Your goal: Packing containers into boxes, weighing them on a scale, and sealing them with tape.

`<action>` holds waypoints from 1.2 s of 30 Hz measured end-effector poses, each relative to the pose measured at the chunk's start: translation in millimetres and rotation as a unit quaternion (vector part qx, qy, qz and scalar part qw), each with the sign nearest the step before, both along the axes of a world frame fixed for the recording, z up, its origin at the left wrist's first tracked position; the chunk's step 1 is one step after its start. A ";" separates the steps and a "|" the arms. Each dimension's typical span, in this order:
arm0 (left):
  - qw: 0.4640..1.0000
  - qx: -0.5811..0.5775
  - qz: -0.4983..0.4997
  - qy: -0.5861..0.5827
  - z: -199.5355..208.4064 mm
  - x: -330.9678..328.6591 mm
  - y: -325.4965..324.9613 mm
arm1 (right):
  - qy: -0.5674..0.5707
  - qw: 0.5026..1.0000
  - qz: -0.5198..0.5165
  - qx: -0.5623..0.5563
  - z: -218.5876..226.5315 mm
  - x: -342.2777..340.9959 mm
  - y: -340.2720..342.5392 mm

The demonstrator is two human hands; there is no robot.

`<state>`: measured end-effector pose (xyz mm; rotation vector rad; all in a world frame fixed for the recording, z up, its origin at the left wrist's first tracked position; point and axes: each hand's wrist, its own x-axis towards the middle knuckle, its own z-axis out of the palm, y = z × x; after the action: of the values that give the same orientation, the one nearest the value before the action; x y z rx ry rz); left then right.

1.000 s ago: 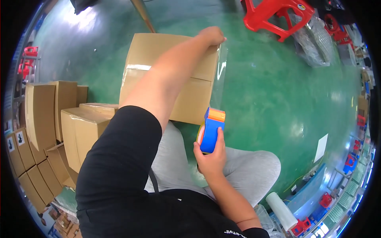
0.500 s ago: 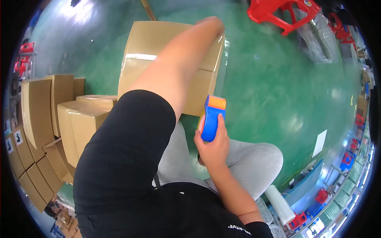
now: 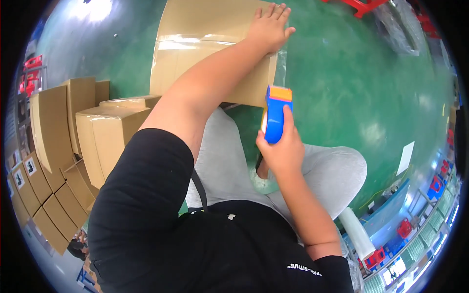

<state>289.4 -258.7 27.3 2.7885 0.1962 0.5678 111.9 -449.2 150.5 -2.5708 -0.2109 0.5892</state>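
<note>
A large brown cardboard box (image 3: 200, 68) stands in front of me, with shiny clear tape across its top. My left hand (image 3: 269, 30) lies on the box top by its right edge, fingers spread. Along that edge a strip of clear tape (image 3: 281, 68) sticks out past the cardboard. In my right hand (image 3: 284, 154) is a blue tape dispenser (image 3: 276, 119) with an orange front end, held upright just off the box's near right corner. The roll inside it shows only in part.
More cardboard boxes (image 3: 107, 127) stand on the left, close to the big one. A red plastic stool (image 3: 361, 7) is at the far right, beside clear plastic wrapping (image 3: 398, 29). A white sheet (image 3: 405, 157) lies on the green floor (image 3: 342, 97); a white roll (image 3: 356, 232) is at the lower right.
My left hand has gone from bent over the box's far right corner to flat on its top with fingers spread. The tape dispenser sits farther up and right in view. The view has shifted.
</note>
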 end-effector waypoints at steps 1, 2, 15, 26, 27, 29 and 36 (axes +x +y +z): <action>1.000 -0.002 -0.001 0.000 12.1 -1.2 0.8 | 0.017 0.999 0.030 -0.018 -0.2 -8.5 -9.1; 0.998 -0.028 -0.022 0.053 28.8 -1.9 1.9 | 0.014 0.999 0.029 -0.020 -0.4 -21.9 -23.4; 0.955 -0.104 -0.279 0.000 31.2 -72.3 4.9 | 0.114 0.992 0.015 -0.045 -63.1 21.4 -16.4; 0.928 0.083 -0.247 0.268 31.6 -138.9 -60.4 | 0.112 0.986 0.081 -0.098 17.4 54.9 -45.5; 0.928 0.084 -0.247 0.265 27.3 -136.2 -63.4 | 0.109 0.986 0.080 -0.098 22.9 62.6 -52.9; 0.967 -0.076 -0.164 0.180 18.0 -130.4 -70.8 | 0.030 0.998 0.043 -0.020 28.7 80.3 -77.6; 0.998 -0.028 0.063 0.002 -5.8 29.7 8.5 | -0.021 0.991 -0.076 0.105 6.6 105.3 -91.1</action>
<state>319.1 -250.2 21.6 2.7380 0.3845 0.5757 217.3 -540.3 157.1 -2.3708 -0.0855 0.4330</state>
